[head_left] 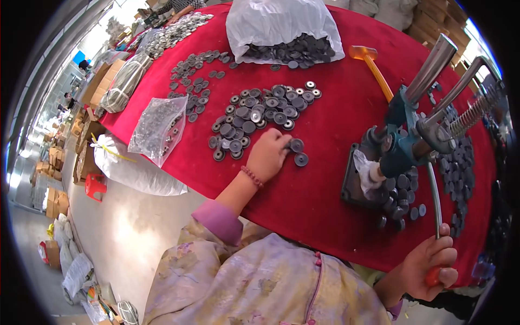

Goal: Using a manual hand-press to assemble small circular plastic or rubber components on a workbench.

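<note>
My left hand [268, 154], a beaded bracelet at its wrist, is low over the red cloth with its fingers closed on a dark grey round cap [296, 145]. A second cap [301, 159] lies just beside it. Beyond the hand spreads a pile of similar caps [280, 117], some showing shiny metal undersides. At the right, my right hand [431, 264] is wrapped around the red-knobbed end of a long metal lever [435, 200]. That lever belongs to a green hand press [400, 124], which has a coil spring and a whitish plastic wrap around its lower part.
Grey caps [402, 190] crowd the press base, with more [457, 168] farther right. An orange-handled mallet [376, 70] lies behind. A white bag [281, 24] spills dark caps at the back; a clear bag [157, 129] sits left. A red stool [95, 187] stands on the floor.
</note>
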Motion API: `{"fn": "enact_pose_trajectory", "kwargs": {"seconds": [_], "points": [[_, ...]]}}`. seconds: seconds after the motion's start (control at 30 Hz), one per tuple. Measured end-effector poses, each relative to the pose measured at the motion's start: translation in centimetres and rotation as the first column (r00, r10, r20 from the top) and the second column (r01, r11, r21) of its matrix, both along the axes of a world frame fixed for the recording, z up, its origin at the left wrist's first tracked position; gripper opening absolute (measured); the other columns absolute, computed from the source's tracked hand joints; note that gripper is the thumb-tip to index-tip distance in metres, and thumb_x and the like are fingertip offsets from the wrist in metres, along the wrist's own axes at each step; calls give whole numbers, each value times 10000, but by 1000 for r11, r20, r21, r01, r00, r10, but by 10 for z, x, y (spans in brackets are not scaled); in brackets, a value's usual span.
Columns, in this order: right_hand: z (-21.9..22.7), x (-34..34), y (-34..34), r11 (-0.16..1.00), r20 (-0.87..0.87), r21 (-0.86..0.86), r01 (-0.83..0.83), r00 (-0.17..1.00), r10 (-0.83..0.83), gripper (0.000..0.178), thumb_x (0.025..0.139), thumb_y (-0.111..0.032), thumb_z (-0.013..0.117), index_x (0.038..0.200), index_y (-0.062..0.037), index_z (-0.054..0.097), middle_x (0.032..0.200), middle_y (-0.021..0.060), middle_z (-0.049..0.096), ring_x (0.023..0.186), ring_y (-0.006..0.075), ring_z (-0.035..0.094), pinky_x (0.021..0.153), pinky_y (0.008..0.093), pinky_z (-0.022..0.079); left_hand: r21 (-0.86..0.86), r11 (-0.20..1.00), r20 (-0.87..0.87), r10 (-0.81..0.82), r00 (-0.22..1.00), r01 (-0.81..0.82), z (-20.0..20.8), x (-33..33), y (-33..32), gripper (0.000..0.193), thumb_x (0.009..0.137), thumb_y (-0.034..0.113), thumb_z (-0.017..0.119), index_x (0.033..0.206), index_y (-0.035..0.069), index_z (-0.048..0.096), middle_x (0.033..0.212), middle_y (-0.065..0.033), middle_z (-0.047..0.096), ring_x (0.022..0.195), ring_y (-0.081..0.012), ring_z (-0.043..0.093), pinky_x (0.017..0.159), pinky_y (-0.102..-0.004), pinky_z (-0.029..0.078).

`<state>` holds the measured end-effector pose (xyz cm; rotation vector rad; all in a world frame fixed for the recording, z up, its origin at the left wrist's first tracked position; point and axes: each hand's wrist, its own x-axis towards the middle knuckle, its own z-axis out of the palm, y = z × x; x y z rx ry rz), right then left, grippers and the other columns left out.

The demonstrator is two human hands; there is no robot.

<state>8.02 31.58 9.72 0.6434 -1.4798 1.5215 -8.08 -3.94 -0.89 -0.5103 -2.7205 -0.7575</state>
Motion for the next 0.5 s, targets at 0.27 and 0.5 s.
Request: {"fn": "enact_pose_trajectory", "kwargs": {"seconds": [0.27,0.5], "points": [[0,1,3,999,8,47,-4,1000,3,257,974,-458,397,934,-222,489,772,13,399,723,196,409,888,521,306,-52,997,-47,51,998,-53,0,25,-27,420,816,72,722,1226,27,640,1030,-148,577,928,-312,592,801,-376,493],[-2,2,5,999,2,49,3,1000,-3,250,973,-456,395,952,-230,497,784,12,407,728,192,417,889,521,304,59,987,-24,150,988,-148,17,28,-45,326,877,47,624,1200,19,656,1015,-148,609,934,-324,602,847,-388,483]]}}
